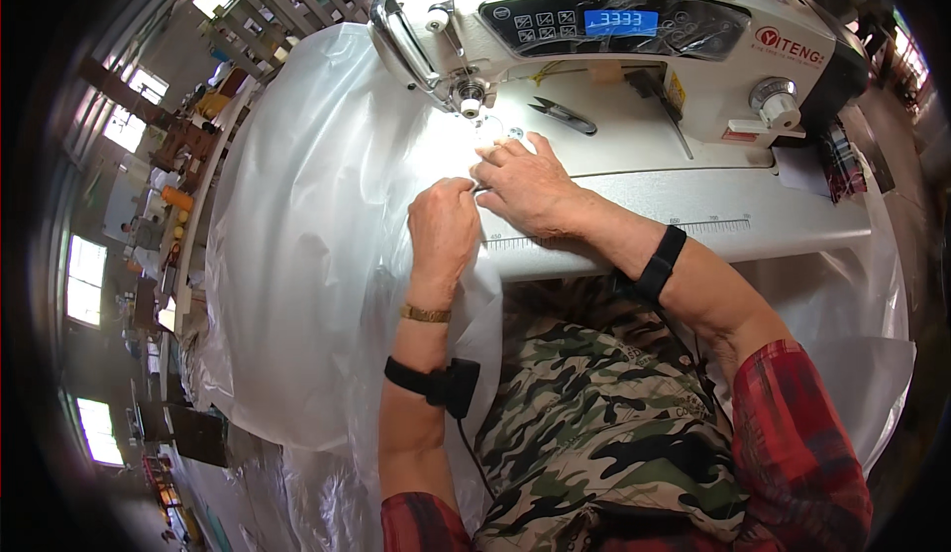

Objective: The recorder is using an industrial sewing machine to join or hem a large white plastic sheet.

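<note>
A white sewing machine [693,76] stands in front of me, its needle area [470,106] lit by a bright lamp. A large translucent white sheet, plastic-looking [297,245], drapes over the left side of the bed and hangs down. My left hand [443,230] is closed, pinching the sheet's edge just in front of the needle area. Beside it, my right hand [530,187] lies palm down with fingers stretched toward the needle, its thumb close to my left fingertips. Glare and the hands hide the exact stitching spot.
Small black thread snips [565,116] lie on the machine bed, right of the needle. A ruler scale [624,235] runs along the bed's front edge. More translucent sheet [842,384] hangs at the right. Camouflage cloth [604,423] covers my lap. A cluttered workbench [203,215] stands at far left.
</note>
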A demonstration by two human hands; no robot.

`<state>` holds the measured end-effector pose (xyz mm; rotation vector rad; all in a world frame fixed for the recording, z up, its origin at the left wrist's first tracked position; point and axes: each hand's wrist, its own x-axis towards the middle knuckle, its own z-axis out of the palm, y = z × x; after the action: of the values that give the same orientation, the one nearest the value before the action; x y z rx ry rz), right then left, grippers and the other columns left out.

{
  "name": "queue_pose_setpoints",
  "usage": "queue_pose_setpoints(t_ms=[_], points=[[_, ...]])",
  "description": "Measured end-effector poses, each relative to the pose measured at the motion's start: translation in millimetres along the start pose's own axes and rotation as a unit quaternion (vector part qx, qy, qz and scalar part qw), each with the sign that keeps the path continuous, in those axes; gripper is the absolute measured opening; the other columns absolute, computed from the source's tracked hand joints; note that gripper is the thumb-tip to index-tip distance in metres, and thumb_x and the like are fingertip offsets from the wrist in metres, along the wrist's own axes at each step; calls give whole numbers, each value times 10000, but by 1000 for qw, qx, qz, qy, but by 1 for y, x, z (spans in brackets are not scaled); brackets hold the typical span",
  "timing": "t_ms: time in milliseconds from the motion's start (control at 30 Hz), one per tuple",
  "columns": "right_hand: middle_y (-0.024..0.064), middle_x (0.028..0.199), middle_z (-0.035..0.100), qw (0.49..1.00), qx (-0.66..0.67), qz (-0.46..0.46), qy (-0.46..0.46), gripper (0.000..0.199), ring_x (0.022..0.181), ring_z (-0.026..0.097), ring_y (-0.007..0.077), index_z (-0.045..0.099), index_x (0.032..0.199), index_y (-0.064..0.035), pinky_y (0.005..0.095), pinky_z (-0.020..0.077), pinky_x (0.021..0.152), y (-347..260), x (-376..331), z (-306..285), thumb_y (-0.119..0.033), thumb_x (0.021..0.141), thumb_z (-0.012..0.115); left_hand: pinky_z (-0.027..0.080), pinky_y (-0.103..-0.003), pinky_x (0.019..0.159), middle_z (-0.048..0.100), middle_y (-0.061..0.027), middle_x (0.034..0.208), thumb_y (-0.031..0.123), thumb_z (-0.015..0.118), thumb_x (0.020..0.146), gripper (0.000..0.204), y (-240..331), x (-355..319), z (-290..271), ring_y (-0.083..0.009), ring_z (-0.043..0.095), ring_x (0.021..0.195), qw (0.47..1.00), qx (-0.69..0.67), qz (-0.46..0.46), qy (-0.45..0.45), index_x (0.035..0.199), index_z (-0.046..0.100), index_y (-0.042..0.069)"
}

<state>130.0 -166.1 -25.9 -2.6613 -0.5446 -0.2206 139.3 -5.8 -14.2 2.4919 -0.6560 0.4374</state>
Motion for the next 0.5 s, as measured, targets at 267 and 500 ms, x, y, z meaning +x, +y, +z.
queue_pose_setpoints(t_ms=[267, 500], points=[[119, 1013, 664, 970, 68, 0, 231, 228, 975, 610, 299, 671, 1044, -31, 395, 463, 863, 18, 0, 10, -169, 913, 547, 501, -365, 706, 561, -164, 1169, 180, 709, 877, 603, 51, -102, -18, -238, 572, 829, 993, -104, 12, 53, 1388, 453, -12], [82, 879, 610, 909, 44, -337, 242, 200, 893, 599, 255, 629, 906, -70, 398, 450, 846, -38, -59, 3, -266, 880, 660, 502, -436, 768, 644, -206, 1017, 196, 678, 876, 365, 48, -236, -20, -370, 626, 887, 987, -49, -53, -146, 1185, 612, 13]])
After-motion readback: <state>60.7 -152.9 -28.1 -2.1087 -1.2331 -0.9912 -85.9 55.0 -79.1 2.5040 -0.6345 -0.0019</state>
